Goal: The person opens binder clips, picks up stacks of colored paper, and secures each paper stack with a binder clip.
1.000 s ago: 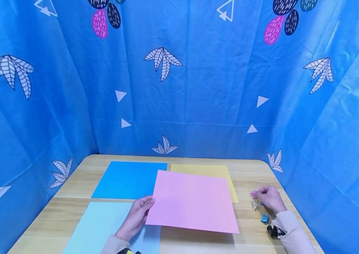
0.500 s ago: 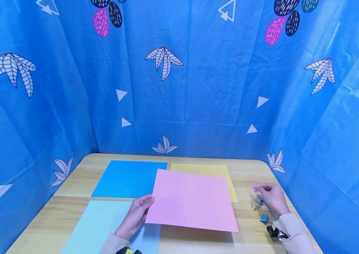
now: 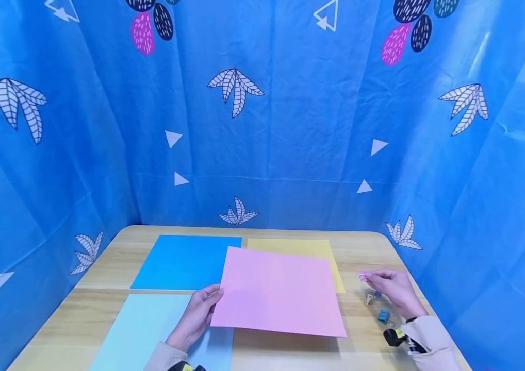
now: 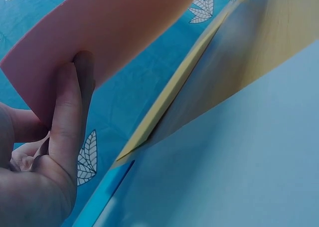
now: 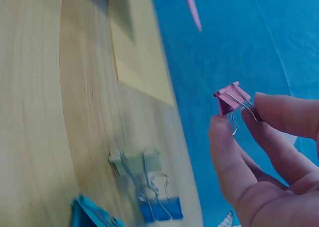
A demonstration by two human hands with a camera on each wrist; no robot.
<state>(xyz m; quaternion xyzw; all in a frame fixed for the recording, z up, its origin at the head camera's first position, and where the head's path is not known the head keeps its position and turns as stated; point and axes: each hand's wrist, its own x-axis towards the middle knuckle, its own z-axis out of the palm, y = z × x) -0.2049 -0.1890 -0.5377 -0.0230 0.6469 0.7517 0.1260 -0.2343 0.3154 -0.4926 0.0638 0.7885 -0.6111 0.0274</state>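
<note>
My left hand grips the left edge of a pink sheet of paper, held tilted above the table. In the left wrist view the thumb is on one face of the sheet and straight fingers lie along the other. At the right, my right hand pinches a small pink binder clip by its wire handles, between thumb and fingertips. Below that hand on the table lie a pale binder clip, a blue binder clip and a teal binder clip.
A blue sheet and a yellow sheet lie at the back of the wooden table; the pink sheet partly covers the yellow one. A pale aqua sheet lies front left. A patterned blue curtain surrounds the table.
My right hand has lifted the pink binder clip up from beside the other clips and shifted it slightly left. My left hand and the pink sheet stay nearly still.
</note>
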